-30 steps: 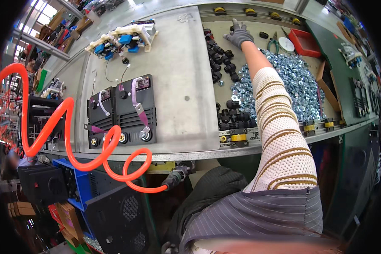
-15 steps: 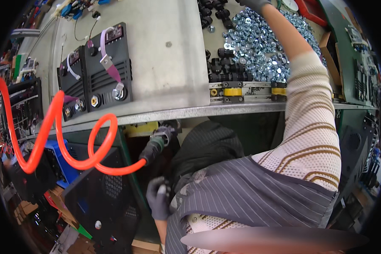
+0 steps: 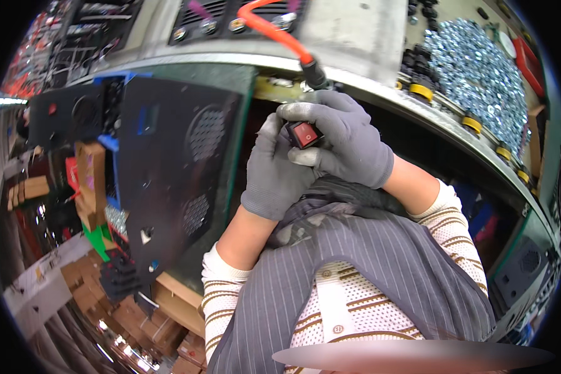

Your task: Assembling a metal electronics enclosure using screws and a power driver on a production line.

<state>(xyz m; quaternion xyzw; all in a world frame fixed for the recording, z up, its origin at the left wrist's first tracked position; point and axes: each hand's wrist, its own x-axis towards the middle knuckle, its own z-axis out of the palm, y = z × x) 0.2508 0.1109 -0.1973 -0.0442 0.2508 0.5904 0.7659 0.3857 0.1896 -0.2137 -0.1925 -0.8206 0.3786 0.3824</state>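
Note:
A small black rocker switch with a red face (image 3: 305,134) sits between my two grey-gloved hands, in front of my apron. My right hand (image 3: 350,140) pinches it between thumb and forefinger from the right. On the other side my left hand (image 3: 273,168) is closed against the switch, its fingertips partly hidden behind it. Just beyond my hands the dark fitting (image 3: 315,75) at the end of an orange coiled air hose (image 3: 274,38) hangs at the bench edge.
Shiny metal nuts (image 3: 477,87) are heaped on the bench at right, beside black parts (image 3: 416,62) and a red tray (image 3: 530,65). Black panels with fittings (image 3: 209,22) lie at the far left. A tall black perforated panel (image 3: 168,149) stands left of me, near cardboard boxes (image 3: 93,181).
My right hand has come back from the heap of nuts to my front. My left hand has risen to meet it, and the red switch now shows between them. The view has turned left.

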